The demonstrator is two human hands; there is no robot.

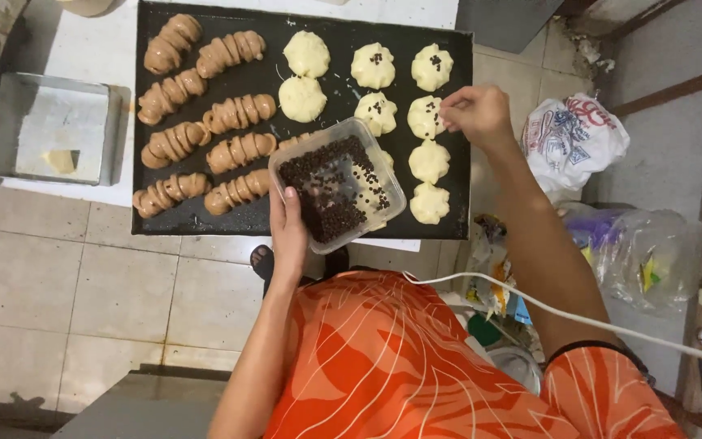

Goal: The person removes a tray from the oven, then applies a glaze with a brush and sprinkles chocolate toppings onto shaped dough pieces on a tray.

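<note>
The right hand's (477,114) fingers, pinched probably on chocolate chips, touch a pale dough round (425,117) near the black baking tray's (205,226) right edge. The left hand (288,230) grips the clear tub of chips (336,189) at the tray's near edge, left of that round.

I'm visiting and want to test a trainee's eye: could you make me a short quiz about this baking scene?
1. True or false: the left hand holds the clear plastic tub of chocolate chips.
2. Which dough piece is the right hand at? A) a ridged brown roll B) a pale round bun C) the scrap in the metal pan
3. Fill in: all the dough sits on a black baking ____.

Key: 1 true; 2 B; 3 tray.
</note>
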